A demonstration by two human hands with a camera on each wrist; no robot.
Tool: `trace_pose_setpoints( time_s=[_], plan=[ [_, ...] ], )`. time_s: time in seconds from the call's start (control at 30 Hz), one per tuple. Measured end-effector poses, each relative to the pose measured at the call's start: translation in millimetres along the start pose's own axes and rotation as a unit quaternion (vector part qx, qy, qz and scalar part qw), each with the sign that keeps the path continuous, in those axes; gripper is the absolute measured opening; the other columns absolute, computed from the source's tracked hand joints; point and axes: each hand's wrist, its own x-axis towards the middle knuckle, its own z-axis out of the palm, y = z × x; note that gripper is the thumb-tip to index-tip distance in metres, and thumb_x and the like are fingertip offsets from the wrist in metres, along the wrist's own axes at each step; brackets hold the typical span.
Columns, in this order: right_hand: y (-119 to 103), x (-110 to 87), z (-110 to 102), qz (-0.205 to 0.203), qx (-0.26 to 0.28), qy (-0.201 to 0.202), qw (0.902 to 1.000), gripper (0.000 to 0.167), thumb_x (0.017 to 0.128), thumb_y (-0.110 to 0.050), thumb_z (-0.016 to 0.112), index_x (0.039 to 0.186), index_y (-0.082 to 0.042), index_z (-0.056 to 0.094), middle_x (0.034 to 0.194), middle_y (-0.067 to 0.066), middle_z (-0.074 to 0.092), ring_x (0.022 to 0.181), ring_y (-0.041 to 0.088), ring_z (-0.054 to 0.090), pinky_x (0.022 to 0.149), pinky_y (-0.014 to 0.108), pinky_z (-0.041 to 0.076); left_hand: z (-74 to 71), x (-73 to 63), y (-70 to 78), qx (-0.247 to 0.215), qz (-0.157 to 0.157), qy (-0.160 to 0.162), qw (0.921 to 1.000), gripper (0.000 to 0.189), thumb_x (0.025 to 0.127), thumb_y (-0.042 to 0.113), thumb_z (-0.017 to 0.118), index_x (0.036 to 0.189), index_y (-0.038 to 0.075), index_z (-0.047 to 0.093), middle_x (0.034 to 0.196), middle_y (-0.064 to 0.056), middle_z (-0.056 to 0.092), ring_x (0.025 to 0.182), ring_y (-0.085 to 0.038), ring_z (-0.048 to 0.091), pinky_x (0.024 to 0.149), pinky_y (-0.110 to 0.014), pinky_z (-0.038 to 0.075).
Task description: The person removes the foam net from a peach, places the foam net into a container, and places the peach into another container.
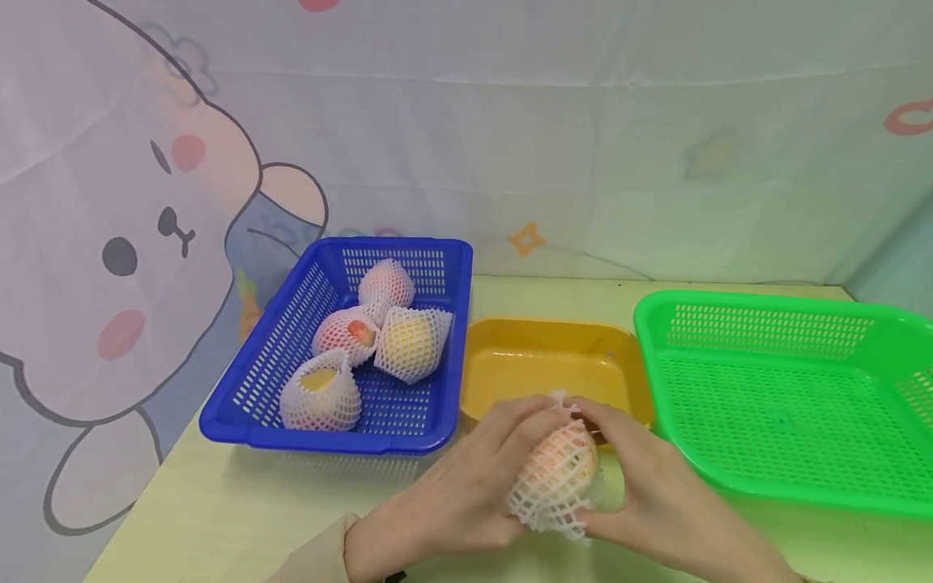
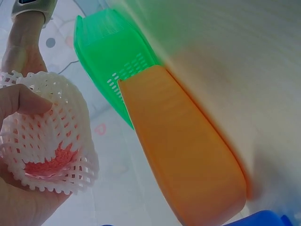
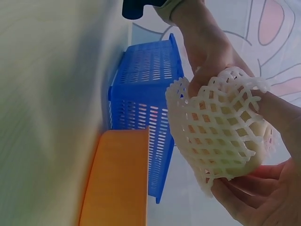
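A pale yellow tabletop [image 1: 219, 518] runs back to a light cloth backdrop [image 1: 474, 162], whose surface shows faint horizontal creases. On the left, the cloth carries a large cartoon bear [image 1: 146, 235], winking with pink cheeks, and a small orange carrot [image 1: 248, 306]; an orange four-pointed star [image 1: 527, 239] is printed near the middle.

Three containers stand in a row on the table. At left, a blue slotted plastic basket [image 1: 397, 405] contains four fruits in white foam nets [image 1: 411, 342]. In the middle is a smooth, shallow yellow-orange plastic tray [image 1: 547, 372]; at right, a wide bright green plastic basket [image 1: 758, 421] with a perforated base.

In front of the tray, a person raises one pink-and-yellow fruit in a white foam net [image 1: 554, 474] off the tabletop. The left hand [image 1: 477, 482] grips its left side, and the right hand [image 1: 645, 482] grasps its right side between thumb and fingers.
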Motion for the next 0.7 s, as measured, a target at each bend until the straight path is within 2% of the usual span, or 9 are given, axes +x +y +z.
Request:
trace_pose_setpoints(
  time_s=[0.2,0.5,0.7],
  plan=[
    [-1.8,-0.9,1.8,0.016,-0.009,-0.003,0.9998,0.100,0.056,-0.026,0.090,0.141,-0.014,0.038,0.131,-0.007,0.055,0.112,0.008,0.057,0.089,0.037,0.053,-0.4,0.2,0.9,-0.005,0.001,-0.001,1.0000,0.095,0.062,0.026,0.085,0.140,0.009,0.032,0.139,-0.007,0.042,0.126,-0.018,0.045,0.112,-0.025,0.036],
    [-2.8,-2.2,4.2,0.013,-0.015,0.004,0.9998,0.099,0.057,-0.034,0.089,0.140,-0.014,0.038,0.133,-0.005,0.053,0.116,0.010,0.054,0.092,0.039,0.053,-0.1,0.9,2.1,-0.010,0.000,-0.006,0.9999,0.095,0.063,0.027,0.086,0.139,0.010,0.032,0.139,-0.007,0.042,0.127,-0.018,0.045,0.111,-0.025,0.037],
    [-3.8,-2.6,5.0,0.013,-0.018,0.006,0.9997,0.099,0.057,-0.036,0.089,0.140,-0.014,0.038,0.132,-0.006,0.053,0.115,0.009,0.056,0.091,0.038,0.053,-0.8,0.2,2.7,-0.013,-0.006,-0.016,0.9998,0.098,0.060,0.022,0.085,0.141,0.011,0.031,0.140,-0.007,0.040,0.127,-0.017,0.044,0.111,-0.025,0.037]
  ],
)
